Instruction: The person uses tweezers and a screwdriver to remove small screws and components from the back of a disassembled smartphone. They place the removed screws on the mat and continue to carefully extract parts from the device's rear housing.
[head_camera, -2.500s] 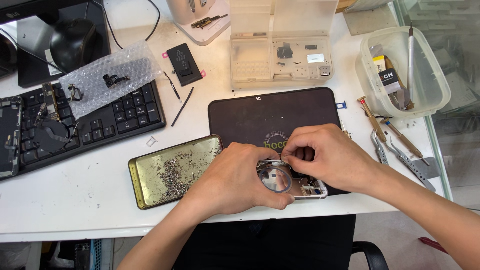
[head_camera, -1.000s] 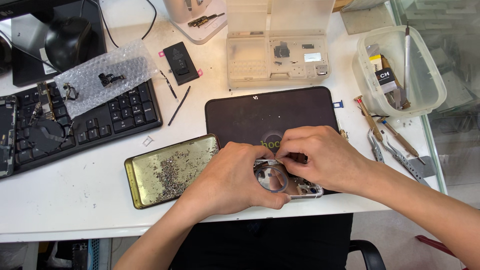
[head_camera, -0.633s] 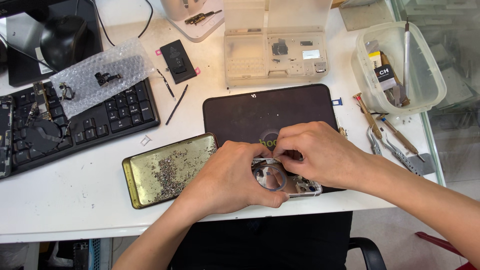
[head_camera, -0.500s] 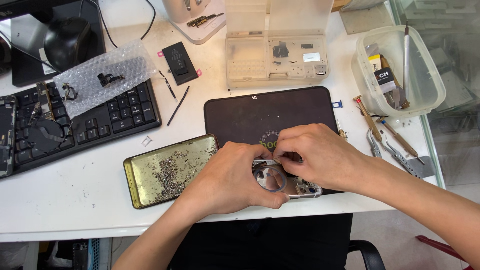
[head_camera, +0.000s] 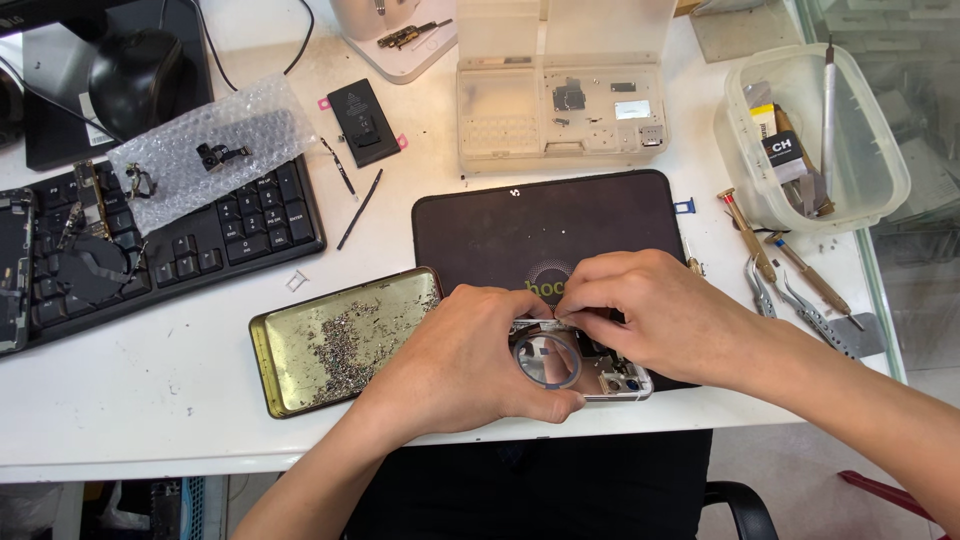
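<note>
An opened phone housing (head_camera: 590, 368) with a round coil (head_camera: 548, 360) lies on the near edge of a dark work mat (head_camera: 545, 225). My left hand (head_camera: 465, 360) curls over its left half and holds it down. Over its upper edge my right hand (head_camera: 655, 312) has the fingertips pinched together; whatever small part sits between them is hidden. Both hands touch each other above the housing.
A gold metal tray (head_camera: 340, 340) of tiny screws lies left of the mat. A black keyboard (head_camera: 150, 250) with loose parts and bubble wrap (head_camera: 205, 150) is far left. A phone battery (head_camera: 362, 122), clear parts box (head_camera: 560, 105), plastic tub (head_camera: 810, 135) and tweezers (head_camera: 815, 305) surround the mat.
The hands stay on the phone housing; my right fingertips have shifted slightly along its upper edge. The view has drifted a little.
</note>
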